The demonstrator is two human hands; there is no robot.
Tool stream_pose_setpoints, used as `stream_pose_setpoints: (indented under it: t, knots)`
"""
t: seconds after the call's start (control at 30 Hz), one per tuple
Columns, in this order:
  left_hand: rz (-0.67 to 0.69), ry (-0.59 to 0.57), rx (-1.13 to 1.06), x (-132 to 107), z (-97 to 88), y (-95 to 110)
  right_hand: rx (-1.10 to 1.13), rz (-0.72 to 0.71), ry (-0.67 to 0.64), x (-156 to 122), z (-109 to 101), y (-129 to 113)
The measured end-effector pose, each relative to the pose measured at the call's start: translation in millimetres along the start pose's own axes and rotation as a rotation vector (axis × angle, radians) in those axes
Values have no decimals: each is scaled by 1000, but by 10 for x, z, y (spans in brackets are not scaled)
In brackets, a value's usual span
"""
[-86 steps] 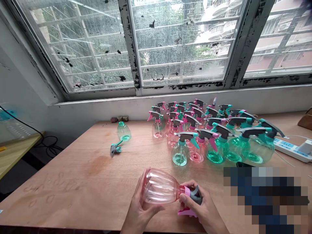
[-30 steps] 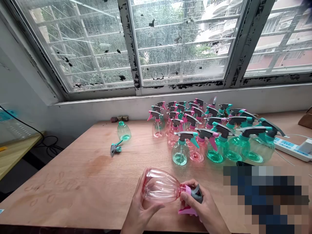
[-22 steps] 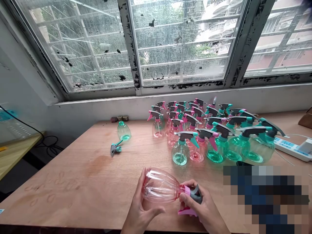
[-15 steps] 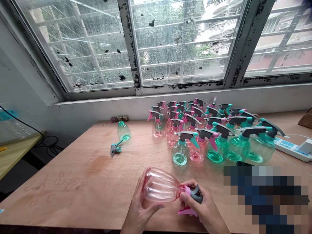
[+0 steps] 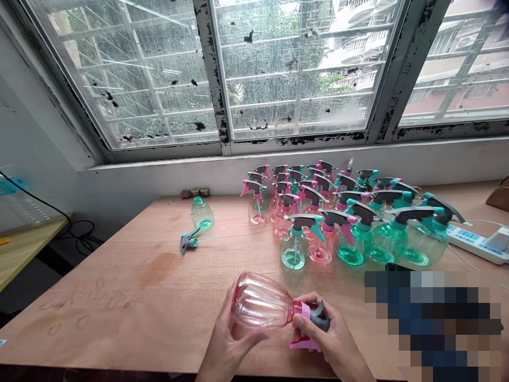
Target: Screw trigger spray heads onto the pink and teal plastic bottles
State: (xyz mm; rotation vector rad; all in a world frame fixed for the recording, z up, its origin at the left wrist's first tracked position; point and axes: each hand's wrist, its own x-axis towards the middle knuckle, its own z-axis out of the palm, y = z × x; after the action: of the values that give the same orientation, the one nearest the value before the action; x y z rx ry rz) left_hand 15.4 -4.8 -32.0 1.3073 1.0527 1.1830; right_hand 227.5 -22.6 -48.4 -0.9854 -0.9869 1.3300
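A clear pink spray bottle (image 5: 262, 301) lies on its side between my hands, above the table's front part. My left hand (image 5: 234, 331) wraps round its base end, the thumb along the underside. The fingers of my right hand (image 5: 324, 329) close round the pink collar of the grey and pink spray head (image 5: 319, 317), which sits at the bottle's neck. Its pink trigger (image 5: 305, 345) points down below the right fingers. Whether the collar is fully seated cannot be seen.
Several pink and green spray bottles (image 5: 294, 252) stand grouped at the back right. At the left are an open green bottle (image 5: 202, 215) and a loose spray head (image 5: 188, 242). A power strip (image 5: 477, 244) lies at the right, near a blurred-out patch. Windows line the back.
Almost nothing differs. Both hands keep their grip on the pink bottle and its spray head, with only a very slight shift.
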Motion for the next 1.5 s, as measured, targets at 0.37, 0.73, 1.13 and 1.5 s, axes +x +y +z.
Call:
stream_pose_setpoints:
  t: [0.37,0.73,1.13,1.5]
  knots:
    - [86,12,48,-13,-46,-71,-28,-31,4,0,-1,37]
    - [62,32,97,-13,-40,-96,18,2,34,-6,25,-32]
    - [16,-29,1,-2,-46,-80,23,0,40,-9,20,-35]
    - [43,-26,2,-16,-45,-80,70,-7,12,-5,22,-16]
